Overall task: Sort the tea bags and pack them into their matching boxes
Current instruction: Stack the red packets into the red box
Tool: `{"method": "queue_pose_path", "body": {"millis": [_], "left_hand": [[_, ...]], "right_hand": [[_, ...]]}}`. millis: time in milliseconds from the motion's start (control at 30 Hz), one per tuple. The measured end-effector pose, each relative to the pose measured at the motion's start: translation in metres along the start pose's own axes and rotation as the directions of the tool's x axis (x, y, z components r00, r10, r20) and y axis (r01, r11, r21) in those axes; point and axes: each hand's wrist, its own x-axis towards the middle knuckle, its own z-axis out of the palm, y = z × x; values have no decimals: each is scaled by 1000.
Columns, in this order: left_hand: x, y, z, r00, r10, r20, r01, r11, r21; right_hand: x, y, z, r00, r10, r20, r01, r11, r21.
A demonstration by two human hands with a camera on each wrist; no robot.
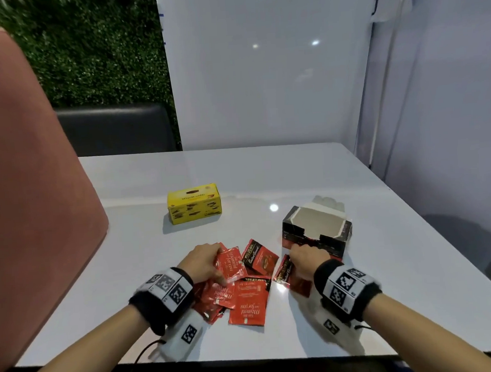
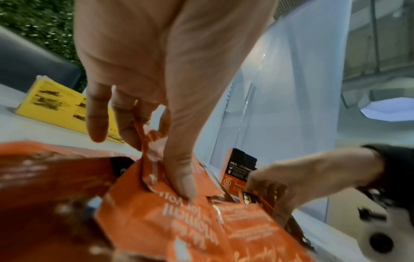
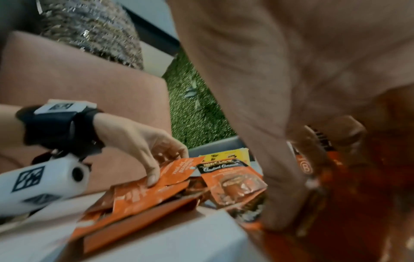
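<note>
Several red tea sachets lie in a loose pile on the white table, near its front edge. My left hand pinches one red sachet at the pile's left, thumb on its face. My right hand grips a black-topped red sachet just in front of the open black and red box, whose inside looks empty. The closed yellow box stands farther back on the left, apart from both hands. Another black-topped sachet lies between the hands.
A pink chair back rises at the table's left edge. A dark seat and green hedge wall stand behind, with white panels at the back and right. Bare table surface shows behind and to the right of the boxes.
</note>
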Motion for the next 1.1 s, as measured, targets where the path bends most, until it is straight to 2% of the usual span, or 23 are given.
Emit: {"method": "queue_pose_path", "body": {"millis": [133,200,267,367,467,533,633,700,733,767,800,833,867,900,933,967,1033,1100], "left_hand": [[2,-8,-13,994,-11,-109,-13,976,-216],[4,-15,-19,987,-31,-155,-19,950,-311],[5,-17,-27,980,-47,-194,-34,919,-393],[4,-23,-35,966,-111,-232,-24,860,-510],[1,-36,-41,950,-164,-267,-38,786,-617],[-2,-44,-43,944,-188,-272,-54,724,-687],[-11,-38,-44,924,-189,-333,-149,623,-768],[-14,-31,-43,887,-192,-420,-227,610,-759],[-15,-27,-41,861,-191,-471,-265,621,-737],[-16,-22,-39,833,-184,-522,-297,647,-702],[-18,-15,-36,798,-159,-582,-336,683,-648],[-21,-6,-33,746,-95,-659,-402,724,-560],[-26,3,-31,662,24,-749,-492,768,-410],[-31,10,-29,551,182,-814,-577,788,-214],[-36,15,-27,429,348,-834,-637,771,-6],[-40,18,-24,328,489,-808,-677,719,160],[-47,22,-19,193,655,-731,-724,598,344],[-50,23,-15,136,722,-678,-743,527,412]], "right_hand": [[-3,5,-5,998,29,-62,-22,992,121],[4,1,-12,993,1,-117,24,977,211],[18,-8,-16,993,-55,-106,86,943,322],[35,-27,-12,990,-138,-20,139,961,240],[45,-32,-3,986,-164,-37,168,975,147],[46,-30,-5,983,-174,-54,180,971,156],[41,-23,-16,967,-184,-174,223,945,241],[32,-16,-27,940,-137,-313,253,896,364],[27,-12,-33,927,-85,-366,266,835,482],[22,-8,-37,920,-12,-392,276,729,626],[16,-4,-39,922,67,-382,276,579,767],[9,-2,-40,932,120,-343,273,391,879],[2,-1,-37,948,135,-287,258,195,946],[-4,-1,-33,965,125,-232,230,26,973],[-11,-2,-28,976,105,-189,198,-85,977],[-17,-4,-23,984,88,-154,165,-130,978],[-28,-10,-15,995,41,-96,101,-144,984],[-34,-19,-8,998,-34,-54,45,-210,977]]}}
